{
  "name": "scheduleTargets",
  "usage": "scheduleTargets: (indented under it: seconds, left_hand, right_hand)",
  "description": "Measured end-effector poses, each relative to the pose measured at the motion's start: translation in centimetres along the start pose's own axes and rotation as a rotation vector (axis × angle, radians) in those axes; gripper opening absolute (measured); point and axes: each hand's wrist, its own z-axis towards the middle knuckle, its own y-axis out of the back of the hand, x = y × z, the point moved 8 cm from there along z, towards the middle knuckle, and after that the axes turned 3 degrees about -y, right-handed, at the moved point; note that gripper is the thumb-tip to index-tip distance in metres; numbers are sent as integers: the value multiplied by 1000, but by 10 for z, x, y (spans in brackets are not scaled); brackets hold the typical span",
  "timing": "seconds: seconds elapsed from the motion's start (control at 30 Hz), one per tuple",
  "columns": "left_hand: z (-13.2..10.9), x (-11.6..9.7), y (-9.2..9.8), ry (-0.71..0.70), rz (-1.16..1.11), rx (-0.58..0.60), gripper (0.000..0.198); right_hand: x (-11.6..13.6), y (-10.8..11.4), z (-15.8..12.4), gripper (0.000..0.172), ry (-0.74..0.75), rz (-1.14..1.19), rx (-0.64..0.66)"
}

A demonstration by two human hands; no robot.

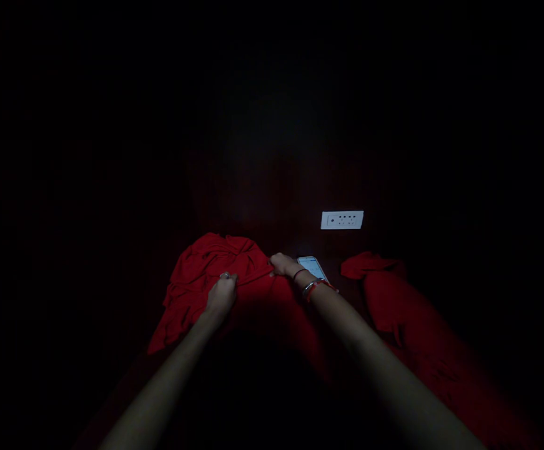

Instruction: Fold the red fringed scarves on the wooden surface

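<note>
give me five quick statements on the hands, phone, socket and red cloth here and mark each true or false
1. Both the left hand and the right hand grip the red cloth. True.
2. The phone lies screen down. False: its bright screen faces up.
3. A ring is on the left hand. True.
4. The socket is black. False: it is white.
5. The bangles are on the left wrist. False: they are on the right wrist.
</note>
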Motion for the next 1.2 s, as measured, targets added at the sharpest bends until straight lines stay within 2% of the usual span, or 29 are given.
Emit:
scheduleTargets:
  seconds: [0.13, 0.27, 0.4, 0.5, 0.57, 0.73, 0.9, 1.0, 1.1, 1.2]
  left_hand:
    - [4, 10, -6, 7, -20, 37, 34]
    - [8, 8, -5, 12, 2, 123, 35]
    - [13, -14, 0, -47, 42, 180, 38]
    - [24, -34, 0, -80, 22, 169, 38]
    - [32, -40, -1, -77, 5, 162, 33]
    - [38, -26, -3, -38, -3, 129, 35]
    - [33, -22, -2, -43, -1, 97, 37]
    - [34, -33, 4, -68, 10, 23, 38]
    - [36, -59, 12, -238, 13, -95, 32]
    - [42, -78, 5, -359, -26, -44, 34]
  right_hand:
    - [-11, 10, -5, 34, 57, 3, 90]
    - [-13, 18, -21, 39, 99, 34, 166]
    - [-12, 24, -35, 49, 110, 78, 192]
    - [-15, 21, -40, 52, 76, 102, 240]
    - [-21, 20, -41, 53, 45, 103, 239]
    - [-33, 22, -45, 43, -24, 97, 139]
    - [-21, 20, -44, 38, 17, 114, 60]
    - [-14, 21, -46, 43, 88, 102, -82]
    - [-13, 22, -52, 35, 138, 45, -234]
    - [-20, 17, -57, 29, 79, -2, -248]
